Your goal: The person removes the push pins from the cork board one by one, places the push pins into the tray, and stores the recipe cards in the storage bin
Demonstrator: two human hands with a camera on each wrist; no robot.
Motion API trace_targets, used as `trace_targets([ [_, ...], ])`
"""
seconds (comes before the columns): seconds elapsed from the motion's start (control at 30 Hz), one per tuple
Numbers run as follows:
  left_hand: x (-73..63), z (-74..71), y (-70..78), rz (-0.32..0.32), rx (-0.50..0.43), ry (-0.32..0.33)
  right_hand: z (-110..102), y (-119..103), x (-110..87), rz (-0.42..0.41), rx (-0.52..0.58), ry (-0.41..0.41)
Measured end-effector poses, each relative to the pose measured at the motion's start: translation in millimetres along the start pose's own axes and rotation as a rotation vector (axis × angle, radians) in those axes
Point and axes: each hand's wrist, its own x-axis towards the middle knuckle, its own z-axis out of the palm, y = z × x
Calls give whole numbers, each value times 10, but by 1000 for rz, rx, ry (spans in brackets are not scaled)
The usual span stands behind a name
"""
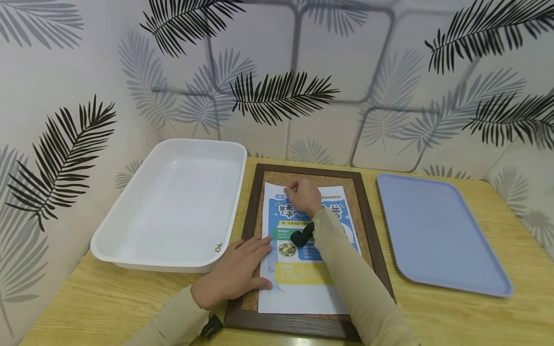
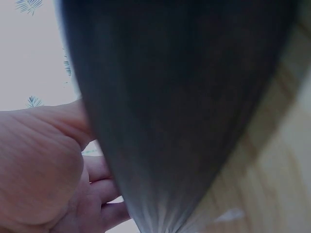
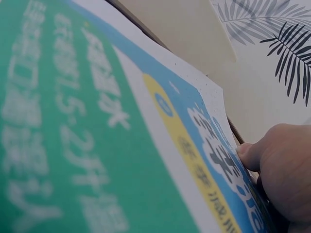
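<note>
Poster (image 1: pixel 300 269) lay face up on the brown-framed cork board (image 1: pixel 290 325), its long axis running from the board's near end towards its far end, roughly in line with the long sides of the frame. At the board's far end the right hand (image 1: pixel 306 197) was the nearer to the printed top edge; from those fingers the sheet stretched back towards the near end, partly under the right forearm. The right fingers were curled at the top of the print, but I could not tell whether they pinched paper, a small thing or nothing. Towards the board's left side, the left hand (image 1: pixel 235 274) rested with its fingers extended, released, on the sheet's left edge. Left of the board stood a white tub (image 1: pixel 164 202) with tiny objects (image 1: pixel 218 248) in its near right corner; right of the board, a bluish tray (image 1: pixel 437 230) lay on the surface (image 1: pixel 433 317).
</note>
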Motion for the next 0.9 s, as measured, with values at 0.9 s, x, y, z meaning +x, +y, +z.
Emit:
trace_targets([
  [0.9,13,5,-1,-1,-1,-8,24,41,11,1,9,-1],
])
